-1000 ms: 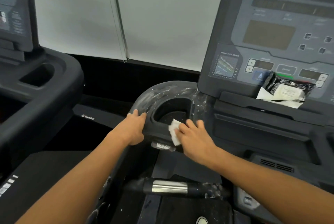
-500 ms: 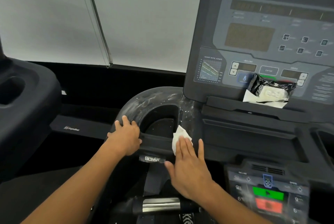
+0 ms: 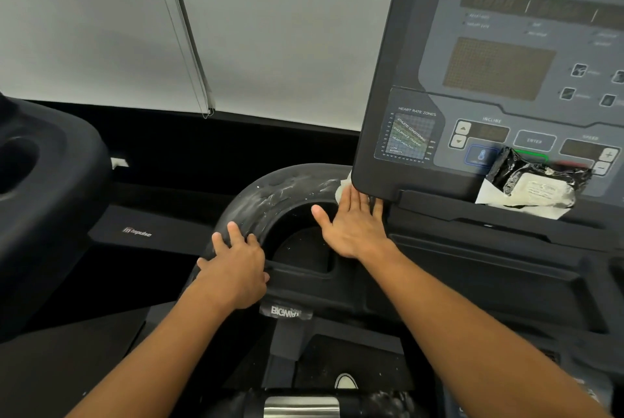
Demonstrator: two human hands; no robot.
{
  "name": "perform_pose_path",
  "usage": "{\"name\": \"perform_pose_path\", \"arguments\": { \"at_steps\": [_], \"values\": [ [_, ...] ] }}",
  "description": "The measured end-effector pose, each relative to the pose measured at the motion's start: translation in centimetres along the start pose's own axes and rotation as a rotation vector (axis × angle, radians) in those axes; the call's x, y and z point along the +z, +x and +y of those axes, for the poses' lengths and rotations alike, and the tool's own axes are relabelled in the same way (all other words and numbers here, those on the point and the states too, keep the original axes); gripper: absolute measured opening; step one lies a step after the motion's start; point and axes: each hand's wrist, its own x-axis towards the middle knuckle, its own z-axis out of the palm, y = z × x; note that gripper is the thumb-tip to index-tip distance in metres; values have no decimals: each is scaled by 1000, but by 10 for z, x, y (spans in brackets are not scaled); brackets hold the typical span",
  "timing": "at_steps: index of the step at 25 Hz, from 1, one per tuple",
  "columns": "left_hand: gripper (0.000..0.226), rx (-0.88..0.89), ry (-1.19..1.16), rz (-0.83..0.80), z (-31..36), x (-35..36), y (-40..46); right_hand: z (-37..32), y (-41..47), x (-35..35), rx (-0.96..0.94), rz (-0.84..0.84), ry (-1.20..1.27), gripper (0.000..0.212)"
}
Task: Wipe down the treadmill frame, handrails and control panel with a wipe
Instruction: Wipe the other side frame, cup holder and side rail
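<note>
The treadmill's black cup-holder rim [image 3: 287, 188] curves left of the control panel [image 3: 499, 80] and is streaked with wet smears. My right hand [image 3: 351, 221] lies flat with straight fingers on the rim's right side, pressing a white wipe [image 3: 341, 190] against the panel's lower left corner; only the wipe's edge shows past the fingertips. My left hand [image 3: 236, 265] rests on the rim's near left side, fingers draped over its edge.
A black wipe packet [image 3: 533, 181] with loose white sheets sits on the console ledge below the buttons. A second treadmill console [image 3: 44, 181] stands at the left. A silver-banded handrail [image 3: 300, 407] crosses the bottom. Grey blinds hang behind.
My right hand slid the wipe forward from the near edge of the cup holder up to the panel's lower left corner. The left hand stayed on the rim.
</note>
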Motion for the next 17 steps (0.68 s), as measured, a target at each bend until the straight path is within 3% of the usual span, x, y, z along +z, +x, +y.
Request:
{"name": "perform_pose_path", "arguments": {
  "at_steps": [3,8,11,14,17],
  "values": [
    [73,36,-13,-7,-7,-1,3,0,-55,10,-29,37,-121,97],
    [75,86,-46,4,-18,-1,3,-7,-153,43,-89,27,-93,92],
    [75,107,-43,5,-22,-2,2,1,-120,38,56,86,21,89],
    [77,105,-52,13,-23,-1,4,-15,-60,11,220,-32,113,97],
    [80,91,-63,13,-20,3,6,-20,-51,0,223,-95,35,97]
  ]
}}
